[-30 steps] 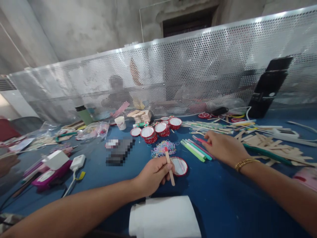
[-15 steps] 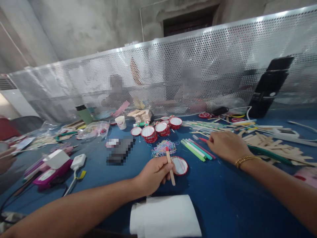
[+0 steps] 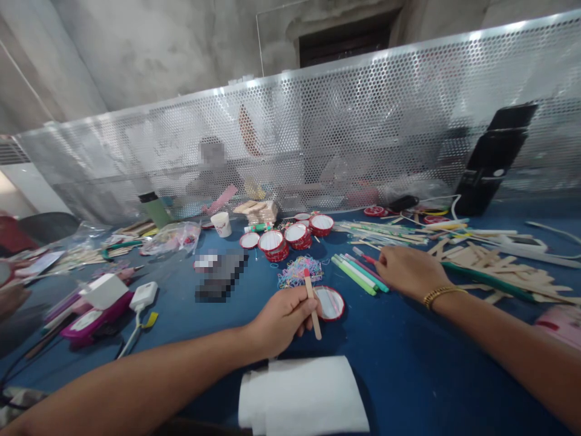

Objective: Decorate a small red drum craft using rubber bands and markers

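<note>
My left hand is closed around a wooden craft stick with a red-painted tip, held upright over the blue table. Just right of it lies a round red-rimmed lid. My right hand, with a gold bracelet at the wrist, rests on the table with its fingers curled on a red marker at the edge of a row of coloured markers. A heap of coloured rubber bands lies behind the stick.
Several red-rimmed cups stand mid-table. Loose wooden sticks cover the right side. White folded paper lies at the near edge. A phone on a stand leans on the perforated metal screen. Chargers and pink boxes sit left.
My right hand has drawn slightly back and left, its fingers closing on the red marker. My left hand with the stick has barely moved.
</note>
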Motion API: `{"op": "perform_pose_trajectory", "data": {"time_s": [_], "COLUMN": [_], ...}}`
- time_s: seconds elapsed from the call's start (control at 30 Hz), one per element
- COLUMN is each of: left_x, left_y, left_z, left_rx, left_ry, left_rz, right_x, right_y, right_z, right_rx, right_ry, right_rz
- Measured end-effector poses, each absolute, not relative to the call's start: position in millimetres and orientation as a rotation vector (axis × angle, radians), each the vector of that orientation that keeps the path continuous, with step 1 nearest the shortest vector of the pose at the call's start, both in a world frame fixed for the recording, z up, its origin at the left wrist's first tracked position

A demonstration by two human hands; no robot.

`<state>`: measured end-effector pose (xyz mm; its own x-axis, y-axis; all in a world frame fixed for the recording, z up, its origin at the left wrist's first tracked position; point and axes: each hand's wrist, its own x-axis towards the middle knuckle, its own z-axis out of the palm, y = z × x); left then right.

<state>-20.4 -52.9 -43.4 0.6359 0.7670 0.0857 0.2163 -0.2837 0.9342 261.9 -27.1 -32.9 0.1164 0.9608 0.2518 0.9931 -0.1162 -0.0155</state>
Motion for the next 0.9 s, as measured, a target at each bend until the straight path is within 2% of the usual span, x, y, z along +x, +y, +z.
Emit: {"op": "perform_pose_trajectory", "data": {"time_s": [0.4, 0.9], "left_x": [-19.4, -20.0], "left_y": [-51.6, -53.3], "left_z": [-44.0, -45.1], "left_rx": [1.825, 1.814], "left_ry": [0.782, 0.781], "left_rz": [0.659, 0.658], "right_x": [258.9, 243.5], "right_y": [-19.8, -41.9], "right_z": [-34.8, -18.0], "right_rx": [-2.105, -2.047], "right_ry": [-1.81, -2.032], "right_rz": [-0.312, -0.2]}}
